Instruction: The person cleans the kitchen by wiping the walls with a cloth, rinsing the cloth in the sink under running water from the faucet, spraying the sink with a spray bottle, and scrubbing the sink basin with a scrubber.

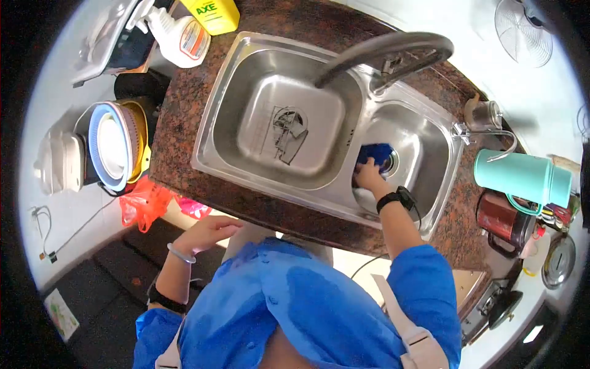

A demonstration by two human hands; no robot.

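Note:
In the smaller right basin (424, 138), my right hand (370, 176) reaches down with its fingers on a dark blue cloth (376, 152). The cloth lies beside the drain (389, 162), and my fingers look closed on it. My left hand (212, 234) hangs below the counter's front edge, empty, its fingers loosely apart. The larger left basin (252, 117) holds a drain strainer (290, 120) and a dark, thin item that I cannot make out. A dark curved faucet (393, 46) arches over the sink.
A spray bottle (181, 40) and a yellow bottle (215, 13) stand at the back left. Stacked basins (114, 144) are at the left. To the right are a mint-green flask (519, 177), a dark red kettle (504, 218) and a small tap (464, 132).

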